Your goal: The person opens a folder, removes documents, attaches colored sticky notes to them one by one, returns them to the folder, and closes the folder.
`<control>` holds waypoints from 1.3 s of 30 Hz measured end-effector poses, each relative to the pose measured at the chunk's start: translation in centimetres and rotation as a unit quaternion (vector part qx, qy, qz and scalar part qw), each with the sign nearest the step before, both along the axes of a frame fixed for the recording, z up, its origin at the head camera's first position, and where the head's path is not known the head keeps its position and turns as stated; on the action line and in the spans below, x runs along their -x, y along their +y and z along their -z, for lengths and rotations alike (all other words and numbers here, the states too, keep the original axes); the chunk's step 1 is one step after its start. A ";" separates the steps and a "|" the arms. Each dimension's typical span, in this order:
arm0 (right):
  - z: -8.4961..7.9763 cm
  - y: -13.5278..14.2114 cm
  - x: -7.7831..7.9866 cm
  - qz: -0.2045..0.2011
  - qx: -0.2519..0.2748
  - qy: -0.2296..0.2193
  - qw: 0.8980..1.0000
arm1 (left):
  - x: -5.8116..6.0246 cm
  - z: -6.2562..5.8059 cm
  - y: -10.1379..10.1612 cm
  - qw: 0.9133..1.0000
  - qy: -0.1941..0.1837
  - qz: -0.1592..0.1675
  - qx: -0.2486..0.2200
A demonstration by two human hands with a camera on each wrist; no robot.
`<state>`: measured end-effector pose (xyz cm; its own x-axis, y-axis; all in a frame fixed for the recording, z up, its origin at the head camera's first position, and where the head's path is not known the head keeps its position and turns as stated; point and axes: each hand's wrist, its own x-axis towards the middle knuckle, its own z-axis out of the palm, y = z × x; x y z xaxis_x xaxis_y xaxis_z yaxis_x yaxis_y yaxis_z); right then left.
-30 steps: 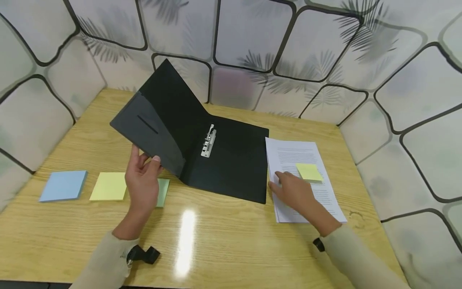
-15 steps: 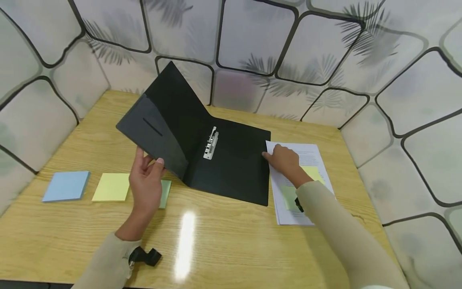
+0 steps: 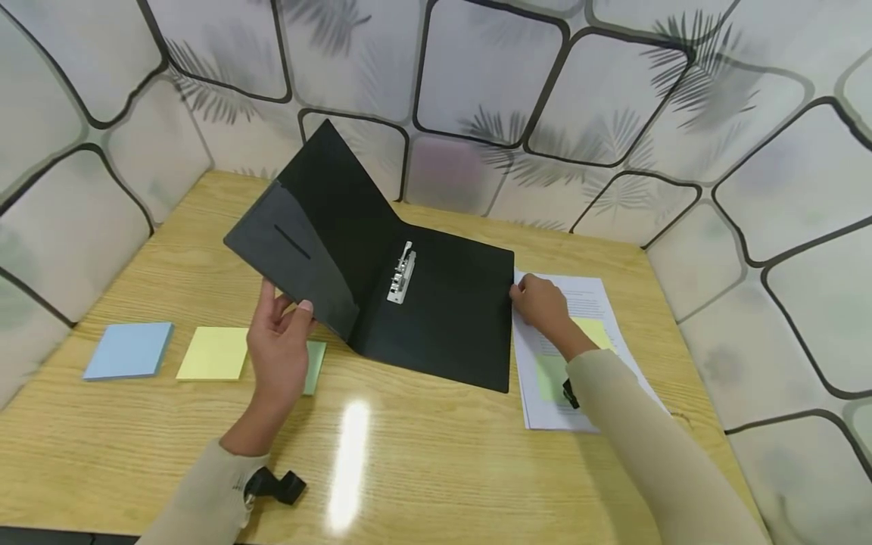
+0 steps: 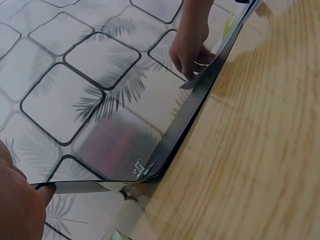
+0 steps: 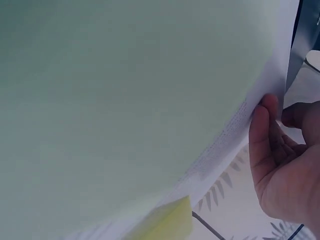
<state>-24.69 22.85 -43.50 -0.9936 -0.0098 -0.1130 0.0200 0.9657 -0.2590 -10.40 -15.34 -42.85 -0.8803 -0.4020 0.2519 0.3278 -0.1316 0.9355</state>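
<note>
A black ring folder (image 3: pixel 456 310) lies spread on the wooden table, its left cover raised at a slant. My left hand (image 3: pixel 281 348) holds that cover's lower edge, thumb on the inner side. In the left wrist view the cover (image 4: pixel 85 186) shows edge-on by the thumb. My right hand (image 3: pixel 541 306) pinches the upper left edge of a stack of printed paper (image 3: pixel 589 291), right beside the folder's right edge. On the paper sit a yellow sticky note pad (image 3: pixel 594 330) and a green sticky note pad (image 3: pixel 550 376), partly behind the right arm. The right wrist view shows the right hand's fingertips (image 5: pixel 267 102) against the paper.
A blue sticky note pad (image 3: pixel 128 350) and a yellow one (image 3: pixel 213 353) lie at the table's left. Another green pad (image 3: pixel 315 368) is partly behind my left hand. The folder's metal ring clip (image 3: pixel 402 274) stands near the spine. Patterned wall panels (image 3: pixel 484 76) enclose the back and sides.
My right hand has moved up from the middle of the paper's left side to near its upper left corner and closed on the edge. The left hand keeps holding the raised cover.
</note>
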 end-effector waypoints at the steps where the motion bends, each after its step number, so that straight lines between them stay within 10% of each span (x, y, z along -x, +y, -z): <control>1: 0.1 0.1 -0.1 0.001 0.015 0.007 1.000 | 0.0 0.0 0.0 1.000 0.000 0.000 -0.001; 11: -1.0 0.2 -0.6 0.011 0.188 0.056 0.981 | -0.1 -0.2 0.2 0.999 -0.005 0.011 -0.030; 21: -1.9 -5.5 2.2 0.026 0.398 -0.029 0.917 | -0.4 0.0 0.3 0.999 -0.017 0.019 -0.026; 24: -1.5 -6.4 2.4 -0.007 0.330 -0.036 0.943 | -0.5 0.0 0.5 1.000 -0.023 0.013 -0.013; 28: -1.3 -5.0 1.2 -0.149 0.107 -0.030 0.983 | -0.7 0.1 0.8 1.000 -0.027 0.009 -0.005; 33: -1.2 -1.3 -1.1 -0.290 -0.025 -0.076 0.954 | -1.2 0.2 1.0 0.999 -0.028 0.016 -0.011; 39: -0.3 0.2 -2.2 -0.279 -0.016 -0.121 0.952 | -2.2 0.2 1.1 0.999 -0.052 0.010 0.006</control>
<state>-22.50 23.07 -43.17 -0.7792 -0.5217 -0.3474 -0.4432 0.8505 -0.2832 -8.18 -14.20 -43.07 -0.9095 -0.3820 0.1637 0.2267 -0.1259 0.9658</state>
